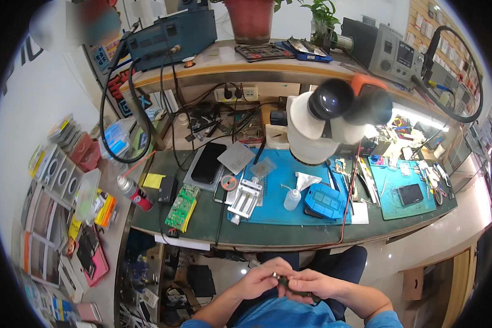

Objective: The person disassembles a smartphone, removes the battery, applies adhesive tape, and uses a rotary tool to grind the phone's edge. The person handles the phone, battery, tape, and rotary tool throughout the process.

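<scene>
My left hand (259, 280) and my right hand (318, 283) meet above my lap, just in front of the workbench edge. Between them is a small dark object (281, 281) with a shiny metal end; its kind cannot be made out. Fingers of both hands are closed on it and cover much of it. A dark part also shows below the right fingers. On the bench beyond lie a silver metal clamp fixture (245, 200), a white squeeze bottle (292, 200), a blue plastic case (326, 201) and a green circuit board (182, 209).
A stereo microscope (307, 134) rises over the blue mat (268, 214). A black phone (209, 163) and a spray can (135, 193) are at left. A green mat (396, 210) bears another phone (410, 194). Soldering equipment (172, 39) stands on the shelf; cables hang below.
</scene>
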### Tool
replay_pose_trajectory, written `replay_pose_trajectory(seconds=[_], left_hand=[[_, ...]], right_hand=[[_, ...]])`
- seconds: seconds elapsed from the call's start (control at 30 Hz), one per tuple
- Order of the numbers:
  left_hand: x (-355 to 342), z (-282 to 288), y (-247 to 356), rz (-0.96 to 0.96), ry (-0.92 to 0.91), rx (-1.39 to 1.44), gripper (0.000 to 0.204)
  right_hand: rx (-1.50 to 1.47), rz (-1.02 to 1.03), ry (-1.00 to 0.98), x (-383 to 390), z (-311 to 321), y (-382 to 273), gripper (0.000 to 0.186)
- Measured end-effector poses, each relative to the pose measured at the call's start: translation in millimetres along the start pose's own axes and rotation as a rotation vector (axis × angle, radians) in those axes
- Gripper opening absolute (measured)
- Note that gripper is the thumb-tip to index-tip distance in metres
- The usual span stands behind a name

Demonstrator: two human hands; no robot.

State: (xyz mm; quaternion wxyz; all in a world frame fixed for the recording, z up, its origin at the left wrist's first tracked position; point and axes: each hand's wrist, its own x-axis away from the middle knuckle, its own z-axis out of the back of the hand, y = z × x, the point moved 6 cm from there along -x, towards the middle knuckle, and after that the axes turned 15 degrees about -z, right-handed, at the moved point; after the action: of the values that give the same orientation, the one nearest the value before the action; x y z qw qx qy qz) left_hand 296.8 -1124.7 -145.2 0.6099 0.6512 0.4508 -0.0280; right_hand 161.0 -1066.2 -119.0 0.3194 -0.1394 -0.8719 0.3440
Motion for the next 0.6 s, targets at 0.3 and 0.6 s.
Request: replay_pose_trajectory(seconds=[0.3,0.6], left_hand=[[-26.2,21.8,14.5,-0.165,0.07,-0.099,0.045],[-28.6,31.3,-4.1,-0.05,0.502,-0.296,0.042]], right_hand=[[0.138,0.042,0.081,-19.7,14.7,-17.8,0.042],[1.158,0.376,1.142,-1.4,10.8,-68.9,0.032]])
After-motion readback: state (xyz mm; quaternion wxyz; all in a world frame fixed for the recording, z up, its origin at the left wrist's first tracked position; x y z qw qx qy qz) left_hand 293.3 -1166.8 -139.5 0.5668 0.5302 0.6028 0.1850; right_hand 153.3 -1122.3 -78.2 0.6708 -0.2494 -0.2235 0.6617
